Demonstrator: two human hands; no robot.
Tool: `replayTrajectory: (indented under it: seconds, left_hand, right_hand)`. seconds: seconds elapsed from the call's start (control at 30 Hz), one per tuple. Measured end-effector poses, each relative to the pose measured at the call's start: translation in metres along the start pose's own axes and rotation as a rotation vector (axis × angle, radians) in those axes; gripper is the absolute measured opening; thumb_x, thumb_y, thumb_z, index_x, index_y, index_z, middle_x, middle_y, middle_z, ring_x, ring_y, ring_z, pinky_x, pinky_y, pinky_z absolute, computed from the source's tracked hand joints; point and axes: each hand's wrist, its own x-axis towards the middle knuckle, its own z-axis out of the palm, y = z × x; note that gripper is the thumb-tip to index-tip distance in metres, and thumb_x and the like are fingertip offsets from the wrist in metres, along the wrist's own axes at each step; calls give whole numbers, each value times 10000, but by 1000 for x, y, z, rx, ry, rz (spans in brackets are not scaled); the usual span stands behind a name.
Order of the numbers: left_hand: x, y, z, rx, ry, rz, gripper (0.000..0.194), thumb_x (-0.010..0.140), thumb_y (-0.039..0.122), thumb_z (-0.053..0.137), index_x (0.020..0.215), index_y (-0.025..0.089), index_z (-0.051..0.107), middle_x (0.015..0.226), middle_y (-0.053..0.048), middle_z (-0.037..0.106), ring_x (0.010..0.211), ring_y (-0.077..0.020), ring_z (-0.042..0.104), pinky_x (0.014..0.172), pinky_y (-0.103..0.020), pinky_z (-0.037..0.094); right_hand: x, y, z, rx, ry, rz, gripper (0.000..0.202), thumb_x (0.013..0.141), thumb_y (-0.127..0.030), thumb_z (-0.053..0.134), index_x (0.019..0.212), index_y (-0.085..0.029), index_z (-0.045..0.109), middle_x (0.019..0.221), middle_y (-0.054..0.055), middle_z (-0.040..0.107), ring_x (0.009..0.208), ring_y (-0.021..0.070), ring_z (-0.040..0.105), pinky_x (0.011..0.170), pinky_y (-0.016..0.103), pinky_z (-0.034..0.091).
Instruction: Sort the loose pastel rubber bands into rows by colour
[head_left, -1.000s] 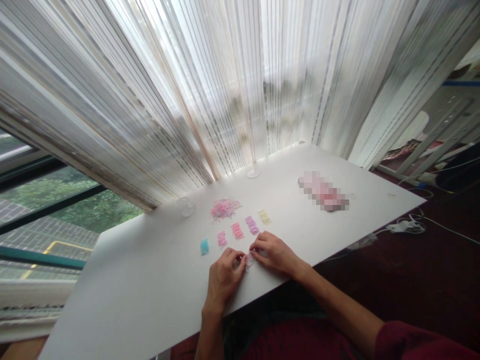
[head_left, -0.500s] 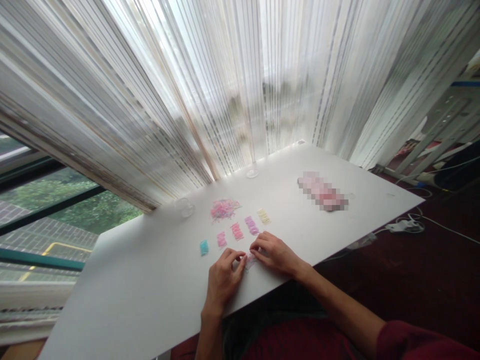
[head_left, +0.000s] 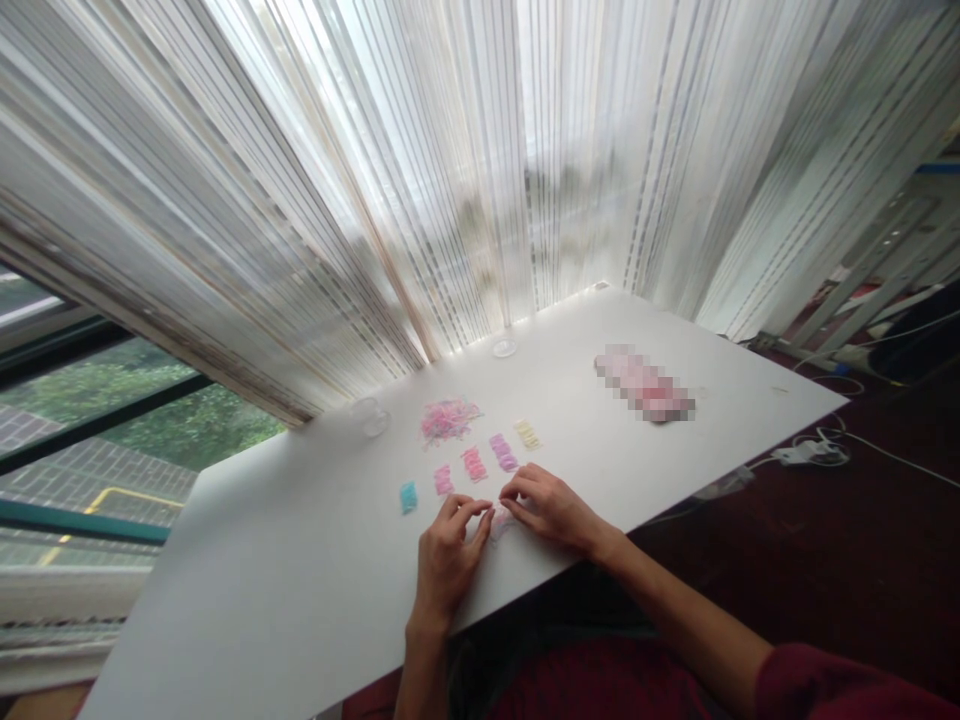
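Observation:
My left hand (head_left: 448, 552) rests near the table's front edge, thumb and forefinger pinched together at a small pinkish heap (head_left: 501, 522). Just to its right my right hand (head_left: 553, 508) is also pinched, its fingertips at the top of that heap. What either pinch holds is too small to make out. Beyond the hands lies a slanting row of small groups: blue (head_left: 408, 497), pink (head_left: 443, 480), coral red (head_left: 474, 464), purple (head_left: 503, 453) and pale yellow (head_left: 528, 434). Behind them is a larger mixed pile (head_left: 448, 421) of pink and purple pieces.
On the white table (head_left: 300, 560) are clear round dishes (head_left: 372, 418) at the back left and a clear lid (head_left: 505, 348) at the back edge. A blurred pink item (head_left: 645, 384) lies at the right. Sheer curtains (head_left: 480, 170) hang behind; a power strip (head_left: 802, 452) is beyond the right edge.
Both hands stay almost in place. The fingertips of my left hand have shifted very slightly.

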Motion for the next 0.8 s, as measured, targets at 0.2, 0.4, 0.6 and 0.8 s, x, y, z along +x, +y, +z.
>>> replayTrajectory:
  seconds: [0.2,0.4,0.6,0.8]
  left_hand:
    - [2,-1,1,14,29,-3,191,952,353,593,953,228,738,881,-15,688,587,-103,548,611,-223,471]
    - [5,-4,1,11,52,12,182,949,337,598,948,224,740,866,-10,690,582,-100,534,596,-218,456]
    - [13,-6,-6,-64,165,43,173,944,333,626,943,213,750,834,-8,668,572,-94,500,592,-214,459]
    - [18,-14,-4,-173,216,48,206,928,388,660,928,207,758,812,-8,663,541,-95,468,542,-219,452]
  right_hand:
    - [0,1,1,-2,18,-5,87,915,-114,641,906,-196,669,835,36,642,822,193,606,760,310,525]
    - [0,2,2,-14,28,7,109,903,-98,644,952,-193,667,868,44,645,853,202,618,785,324,535]
    - [-1,5,5,-46,22,48,176,910,-102,630,1058,-188,671,936,66,660,898,214,627,835,354,547]
    - [1,0,5,-94,-15,67,104,921,-113,623,944,-181,698,904,71,659,916,230,617,854,368,537]
